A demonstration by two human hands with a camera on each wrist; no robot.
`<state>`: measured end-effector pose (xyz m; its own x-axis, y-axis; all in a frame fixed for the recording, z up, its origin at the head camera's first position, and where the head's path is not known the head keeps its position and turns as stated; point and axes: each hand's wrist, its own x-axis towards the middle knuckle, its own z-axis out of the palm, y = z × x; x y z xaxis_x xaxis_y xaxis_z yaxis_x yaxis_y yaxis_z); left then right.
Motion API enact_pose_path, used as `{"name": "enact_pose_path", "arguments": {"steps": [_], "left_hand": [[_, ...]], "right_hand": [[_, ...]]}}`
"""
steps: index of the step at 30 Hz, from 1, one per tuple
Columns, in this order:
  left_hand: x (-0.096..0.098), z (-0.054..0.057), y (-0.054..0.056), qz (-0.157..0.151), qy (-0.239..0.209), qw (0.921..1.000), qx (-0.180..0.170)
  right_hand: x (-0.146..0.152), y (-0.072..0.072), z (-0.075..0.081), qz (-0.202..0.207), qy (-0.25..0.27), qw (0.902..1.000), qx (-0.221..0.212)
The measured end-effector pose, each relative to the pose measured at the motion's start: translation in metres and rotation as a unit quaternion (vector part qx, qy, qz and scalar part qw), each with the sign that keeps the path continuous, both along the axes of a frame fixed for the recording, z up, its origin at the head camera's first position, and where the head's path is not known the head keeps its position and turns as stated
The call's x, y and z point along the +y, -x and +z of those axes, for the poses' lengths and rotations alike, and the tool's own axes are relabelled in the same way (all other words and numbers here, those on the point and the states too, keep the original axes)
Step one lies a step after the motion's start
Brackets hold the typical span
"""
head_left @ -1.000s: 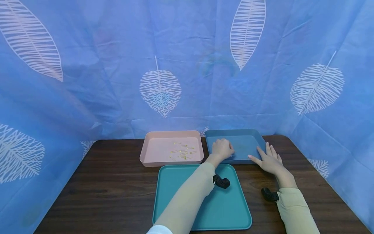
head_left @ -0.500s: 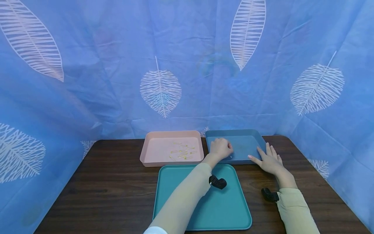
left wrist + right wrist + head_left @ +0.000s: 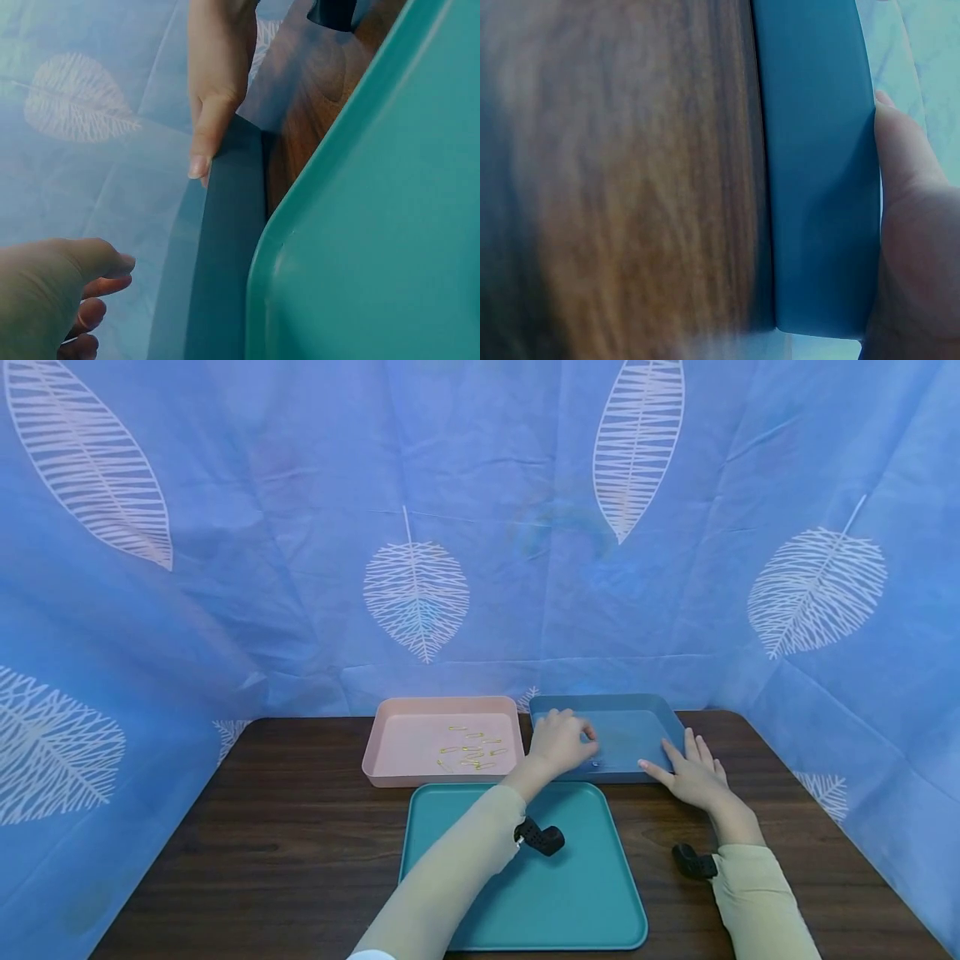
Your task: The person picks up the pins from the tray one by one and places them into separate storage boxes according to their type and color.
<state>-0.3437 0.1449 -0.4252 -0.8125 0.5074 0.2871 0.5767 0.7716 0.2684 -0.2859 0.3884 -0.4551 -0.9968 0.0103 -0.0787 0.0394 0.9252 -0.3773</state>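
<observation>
My left hand (image 3: 557,743) is over the left part of the blue tray (image 3: 637,727), its fingers loosely curled and the thumb near the index finger. In the left wrist view, no object shows between the fingertips of this left hand (image 3: 60,292). A tiny silvery item (image 3: 596,764), too small to identify, lies in the blue tray beside it. At the tray's front right corner, my right hand (image 3: 693,772) rests with spread fingers. The right wrist view has the right thumb (image 3: 904,142) against the tray's rim. Part of the blue tray is hidden behind the left hand.
A pink tray (image 3: 405,752) at the back left holds several gold safety pins (image 3: 472,749). In front lies a teal tray (image 3: 577,893), partly under my left forearm. All stand on a dark wooden table (image 3: 300,843), with a blue leaf-print curtain (image 3: 510,585) behind.
My left hand has risen slightly and shifted left, its curled fingers loosening, and the forearm has swung left. The right hand keeps its place at the blue tray. The silvery item has become visible.
</observation>
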Motion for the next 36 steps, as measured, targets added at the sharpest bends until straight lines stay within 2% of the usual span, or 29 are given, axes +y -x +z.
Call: {"name": "enact_pose_path", "arguments": {"steps": [9, 18, 29, 36], "left_hand": [[-0.021, 0.013, -0.009, -0.024, 0.012, 0.9992, 0.029], [-0.046, 0.020, -0.028, -0.049, -0.007, 0.9979, 0.040], [-0.082, 0.014, -0.048, -0.062, -0.004, 0.9951, 0.077], [-0.107, 0.007, -0.062, -0.067, -0.018, 0.9958, 0.059]], "right_hand": [[0.002, -0.001, 0.000, 0.000, 0.004, 1.0000, 0.001], [0.003, -0.001, -0.003, 0.003, 0.009, 0.9999, 0.003], [0.002, -0.001, -0.002, 0.004, 0.012, 0.9999, 0.006], [0.001, -0.002, -0.001, 0.005, 0.016, 0.9999, 0.005]]}}
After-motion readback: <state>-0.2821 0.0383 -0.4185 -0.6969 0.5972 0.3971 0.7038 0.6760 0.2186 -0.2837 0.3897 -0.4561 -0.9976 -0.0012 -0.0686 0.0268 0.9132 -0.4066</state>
